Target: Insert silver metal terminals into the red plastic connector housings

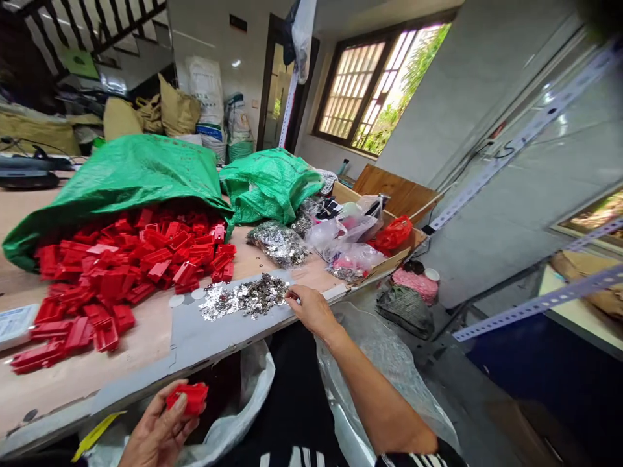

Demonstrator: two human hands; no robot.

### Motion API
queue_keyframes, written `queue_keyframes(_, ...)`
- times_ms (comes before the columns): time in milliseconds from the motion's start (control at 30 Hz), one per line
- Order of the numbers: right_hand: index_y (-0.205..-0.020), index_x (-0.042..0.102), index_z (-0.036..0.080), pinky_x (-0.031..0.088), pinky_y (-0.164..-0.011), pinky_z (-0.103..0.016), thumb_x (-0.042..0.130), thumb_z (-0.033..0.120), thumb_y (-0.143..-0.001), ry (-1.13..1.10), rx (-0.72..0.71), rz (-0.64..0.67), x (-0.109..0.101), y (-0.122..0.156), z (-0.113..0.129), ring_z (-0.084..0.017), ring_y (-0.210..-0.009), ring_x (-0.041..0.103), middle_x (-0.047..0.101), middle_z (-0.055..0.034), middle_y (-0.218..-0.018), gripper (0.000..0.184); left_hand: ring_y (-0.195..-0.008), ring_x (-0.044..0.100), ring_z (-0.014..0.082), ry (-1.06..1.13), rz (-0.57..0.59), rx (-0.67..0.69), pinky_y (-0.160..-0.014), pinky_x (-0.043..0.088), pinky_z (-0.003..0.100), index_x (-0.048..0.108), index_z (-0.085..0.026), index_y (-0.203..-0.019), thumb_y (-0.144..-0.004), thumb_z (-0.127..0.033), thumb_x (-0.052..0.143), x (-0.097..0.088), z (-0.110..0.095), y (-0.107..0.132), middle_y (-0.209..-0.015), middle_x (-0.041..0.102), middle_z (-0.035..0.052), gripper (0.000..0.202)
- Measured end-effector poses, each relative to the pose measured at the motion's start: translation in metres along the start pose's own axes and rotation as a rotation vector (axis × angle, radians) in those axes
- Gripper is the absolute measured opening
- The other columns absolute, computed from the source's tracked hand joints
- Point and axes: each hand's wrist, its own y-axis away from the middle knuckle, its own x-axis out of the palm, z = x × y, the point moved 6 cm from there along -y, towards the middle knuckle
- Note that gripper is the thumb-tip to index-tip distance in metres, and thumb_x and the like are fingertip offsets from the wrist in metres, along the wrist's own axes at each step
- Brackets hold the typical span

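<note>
My left hand [158,431] is low at the table's near edge, fingers closed around a small red plastic part [189,396]. My right hand [311,310] reaches onto the table and pinches at the right edge of a loose heap of small shiny metal pieces [243,298]; what it grips is too small to name. The heap lies on a grey sheet [214,331]. A large spill of red plastic parts [126,266] covers the wooden table [146,337] to the left, pouring from a green sack [121,172].
A second green sack [270,181] and a clear bag of metal pieces [278,243] lie further back, beside plastic bags in a cardboard tray [355,240]. White and clear bags [243,402] hang below the table edge. Perforated metal rails [530,130] stand at right.
</note>
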Motion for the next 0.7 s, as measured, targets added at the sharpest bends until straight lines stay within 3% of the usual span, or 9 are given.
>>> queue_keyframes(133,-0.095,0.063,0.024,0.036,-0.067,-0.024,0.053,0.024,-0.088,0.012,0.036,-0.013,0.002,0.001,-0.006,-0.017,-0.081,0.062,0.070,-0.0020,-0.086,0.013,-0.067,0.072,0.0212,-0.054,0.012,0.014,-0.060,0.059,0.025,0.059,-0.019,-0.096,-0.038,-0.032,0.092,0.004,-0.008,-0.003,-0.079,0.077,0.0062,0.068)
queue_keyframes(200,-0.096,0.063,0.025,0.036,-0.064,-0.024,0.052,0.024,-0.088,-0.023,0.044,-0.014,0.007,0.001,-0.009,-0.017,-0.078,0.062,0.069,-0.0013,-0.082,0.014,-0.065,0.071,0.0197,-0.094,-0.003,0.089,-0.059,0.059,0.024,0.060,-0.018,-0.093,-0.037,-0.031,0.092,0.010,-0.016,0.002,-0.076,0.077,0.0043,0.066)
queue_keyframes(300,-0.094,0.062,0.023,0.038,-0.065,-0.023,0.051,0.023,-0.086,-0.154,0.010,-0.062,0.011,-0.001,-0.012,-0.016,-0.078,0.062,0.068,-0.0011,-0.084,0.014,-0.066,0.071,0.0172,-0.161,0.005,0.255,-0.060,0.058,0.020,0.061,-0.019,-0.098,-0.047,-0.034,0.088,0.021,-0.030,0.012,-0.075,0.077,0.0024,0.059)
queue_keyframes(500,-0.088,0.062,0.019,0.041,-0.068,-0.024,0.051,0.028,-0.085,-0.399,-0.047,-0.136,0.011,-0.009,-0.016,-0.014,-0.073,0.059,0.066,-0.0008,-0.082,0.015,-0.082,0.072,0.0174,-0.308,0.055,0.364,-0.075,0.057,0.020,0.060,-0.019,-0.105,-0.058,-0.033,0.084,0.031,-0.043,0.010,-0.087,0.077,0.0028,0.055)
queue_keyframes(600,-0.087,0.062,0.018,0.042,-0.068,-0.024,0.052,0.032,-0.086,-0.512,-0.080,-0.135,0.009,-0.008,-0.008,-0.014,-0.074,0.058,0.065,-0.0015,-0.082,0.017,-0.085,0.072,0.0188,-0.355,0.086,0.471,-0.077,0.058,0.024,0.061,-0.019,-0.102,-0.062,-0.034,0.081,0.038,-0.054,0.009,-0.092,0.077,0.0033,0.046)
queue_keyframes(700,-0.088,0.062,0.018,0.042,-0.067,-0.024,0.054,0.034,-0.087,-0.606,-0.144,-0.062,0.012,0.000,0.018,-0.014,-0.074,0.057,0.064,-0.0017,-0.082,0.018,-0.086,0.071,0.0196,-0.449,0.096,0.603,-0.079,0.058,0.028,0.062,-0.020,-0.098,-0.067,-0.034,0.078,0.049,-0.065,0.015,-0.094,0.075,0.0028,0.038)
